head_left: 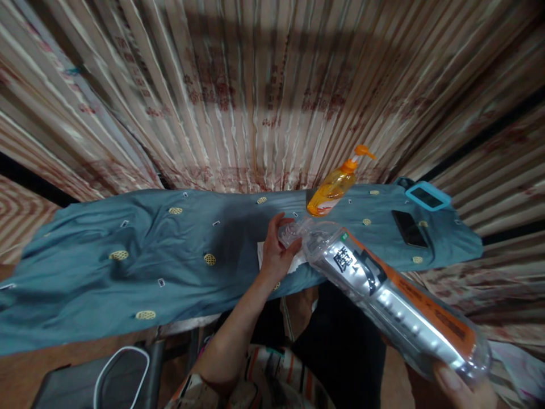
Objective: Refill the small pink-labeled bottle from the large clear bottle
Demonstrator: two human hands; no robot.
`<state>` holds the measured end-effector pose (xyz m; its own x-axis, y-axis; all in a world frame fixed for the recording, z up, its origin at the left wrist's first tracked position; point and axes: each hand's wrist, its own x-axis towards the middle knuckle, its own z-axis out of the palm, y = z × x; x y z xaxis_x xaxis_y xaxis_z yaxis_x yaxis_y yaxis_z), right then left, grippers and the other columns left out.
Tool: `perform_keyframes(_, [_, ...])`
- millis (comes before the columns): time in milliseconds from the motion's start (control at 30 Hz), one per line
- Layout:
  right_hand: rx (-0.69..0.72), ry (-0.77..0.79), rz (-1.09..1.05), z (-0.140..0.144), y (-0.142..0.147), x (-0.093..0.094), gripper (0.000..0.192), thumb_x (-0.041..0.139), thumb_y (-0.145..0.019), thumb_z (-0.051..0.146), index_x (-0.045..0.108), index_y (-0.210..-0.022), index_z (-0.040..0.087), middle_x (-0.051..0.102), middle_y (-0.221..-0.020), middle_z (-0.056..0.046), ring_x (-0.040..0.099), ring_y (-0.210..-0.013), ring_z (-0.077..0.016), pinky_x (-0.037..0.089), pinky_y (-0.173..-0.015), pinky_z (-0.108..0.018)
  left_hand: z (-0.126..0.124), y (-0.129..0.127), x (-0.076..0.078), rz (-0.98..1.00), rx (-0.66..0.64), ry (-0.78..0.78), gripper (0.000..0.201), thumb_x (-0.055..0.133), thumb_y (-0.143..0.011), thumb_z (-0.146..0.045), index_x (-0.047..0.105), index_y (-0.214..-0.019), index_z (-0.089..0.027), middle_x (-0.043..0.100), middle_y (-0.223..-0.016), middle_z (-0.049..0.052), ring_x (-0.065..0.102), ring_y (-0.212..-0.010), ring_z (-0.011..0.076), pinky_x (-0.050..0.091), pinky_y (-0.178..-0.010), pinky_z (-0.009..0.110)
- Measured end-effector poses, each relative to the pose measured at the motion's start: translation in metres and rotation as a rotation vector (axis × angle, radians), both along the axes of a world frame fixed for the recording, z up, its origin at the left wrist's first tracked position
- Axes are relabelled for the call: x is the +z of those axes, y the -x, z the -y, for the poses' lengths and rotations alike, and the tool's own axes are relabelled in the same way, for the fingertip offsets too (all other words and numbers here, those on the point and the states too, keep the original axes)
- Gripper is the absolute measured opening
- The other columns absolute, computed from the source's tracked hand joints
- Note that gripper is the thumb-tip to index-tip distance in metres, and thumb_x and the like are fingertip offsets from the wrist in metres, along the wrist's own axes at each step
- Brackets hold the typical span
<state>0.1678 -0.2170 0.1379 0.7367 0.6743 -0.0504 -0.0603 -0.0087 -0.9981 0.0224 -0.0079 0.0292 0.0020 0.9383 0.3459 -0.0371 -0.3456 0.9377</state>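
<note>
My right hand point(462, 386) grips a large clear plastic bottle point(383, 289) near its base, its thumb on the wall. The bottle has a silver and orange label and lies tilted, its neck toward the left. My left hand point(279, 250) has its fingers curled round a small clear ridged container point(288, 233). That container meets the big bottle's mouth; whether they touch cannot be made out. White tissue point(298, 260) shows on the cloth under my left hand. Just behind stands an orange pump bottle point(330, 190) of yellow liquid.
A blue cloth with yellow prints point(187, 284) covers the narrow table. On its right side lie a black phone point(409, 228) and a light-blue framed device point(427, 196). Striped curtains point(255, 102) hang close behind. A dark seat with a white loop point(121, 375) is at lower left.
</note>
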Motion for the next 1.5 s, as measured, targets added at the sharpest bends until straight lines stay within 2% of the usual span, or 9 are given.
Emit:
perform_keyframes(100, [0.003,-0.039,0.012,-0.004,0.006,0.003,0.067,0.078,-0.083,0.053,0.063,-0.139,0.021,0.064,-0.142,-0.012,0.056,-0.14,-0.0361,0.054,-0.106,-0.048,0.0,-0.001,0.0,0.028,-0.011,-0.014,0.07,0.081,-0.086,-0.046,0.047,-0.142,-0.023,0.073,-0.129,0.013,0.072,-0.118,0.0299,0.056,-0.105,0.046])
perform_keyframes(300, [0.048,-0.075,0.032,-0.002,0.007,0.003,0.049,0.069,-0.093,0.043,0.064,-0.136,0.02,0.06,-0.148,-0.013,0.06,-0.134,-0.0311,0.059,-0.096,-0.04,0.0,-0.002,0.0,0.03,-0.004,0.0,0.069,0.081,-0.086,-0.045,0.048,-0.142,-0.024,0.073,-0.129,0.012,0.072,-0.116,0.0292,0.058,-0.101,0.044])
perform_keyframes(500, [0.05,-0.082,0.048,-0.002,0.004,0.0,0.05,0.073,-0.09,0.048,0.066,-0.132,0.021,0.055,-0.157,-0.01,0.06,-0.134,-0.0272,0.059,-0.09,-0.029,0.001,0.0,0.001,0.017,-0.014,-0.003,0.071,0.081,-0.086,-0.048,0.047,-0.142,-0.023,0.073,-0.13,0.013,0.073,-0.117,0.0299,0.057,-0.101,0.045])
perform_keyframes(667, [0.062,-0.081,0.048,0.0,0.002,-0.002,0.05,0.068,-0.093,0.043,0.063,-0.137,0.019,0.061,-0.149,-0.014,0.065,-0.126,-0.0285,0.061,-0.088,-0.036,0.0,0.001,0.001,0.026,-0.017,-0.036,0.07,0.081,-0.087,-0.049,0.046,-0.142,-0.022,0.074,-0.128,0.014,0.073,-0.117,0.0299,0.057,-0.104,0.046])
perform_keyframes(800, [0.057,-0.065,0.024,0.002,-0.003,-0.006,0.053,0.072,-0.091,0.047,0.063,-0.138,0.023,0.061,-0.148,-0.011,0.067,-0.121,-0.026,0.06,-0.087,-0.033,-0.001,0.0,-0.002,0.019,-0.016,-0.029,0.072,0.082,-0.086,-0.05,0.047,-0.143,-0.023,0.073,-0.129,0.013,0.073,-0.118,0.0299,0.057,-0.104,0.046])
perform_keyframes(1000, [0.035,-0.075,0.025,0.0,-0.001,-0.005,0.057,0.073,-0.088,0.049,0.065,-0.139,0.025,0.069,-0.132,-0.009,0.064,-0.125,-0.0289,0.057,-0.1,-0.043,-0.001,0.0,-0.002,0.014,-0.015,0.001,0.072,0.083,-0.086,-0.048,0.047,-0.144,-0.023,0.073,-0.13,0.013,0.072,-0.12,0.0311,0.057,-0.106,0.048])
perform_keyframes(1133, [-0.003,-0.079,-0.005,-0.002,0.004,-0.002,0.058,0.075,-0.087,0.049,0.066,-0.139,0.024,0.069,-0.13,-0.011,0.064,-0.125,-0.0338,0.057,-0.102,-0.051,0.0,-0.001,-0.001,0.034,-0.012,-0.011,0.07,0.082,-0.087,-0.046,0.046,-0.143,-0.023,0.073,-0.13,0.013,0.072,-0.119,0.0302,0.057,-0.106,0.048])
perform_keyframes(1333, [0.005,-0.058,-0.01,-0.002,0.001,-0.001,0.063,0.076,-0.086,0.052,0.064,-0.141,0.025,0.068,-0.135,-0.013,0.065,-0.125,-0.0347,0.058,-0.099,-0.052,0.001,0.0,0.001,0.028,-0.013,-0.001,0.071,0.082,-0.087,-0.046,0.046,-0.143,-0.023,0.073,-0.131,0.013,0.073,-0.118,0.0293,0.058,-0.105,0.046])
perform_keyframes(1500, [-0.036,-0.072,-0.031,0.0,-0.007,-0.013,0.07,0.081,-0.08,0.051,0.065,-0.142,0.021,0.071,-0.124,-0.015,0.067,-0.12,-0.0375,0.058,-0.098,-0.057,0.001,0.0,0.001,0.035,-0.01,0.004,0.072,0.084,-0.086,-0.044,0.046,-0.143,-0.023,0.073,-0.13,0.013,0.073,-0.118,0.0287,0.057,-0.106,0.046])
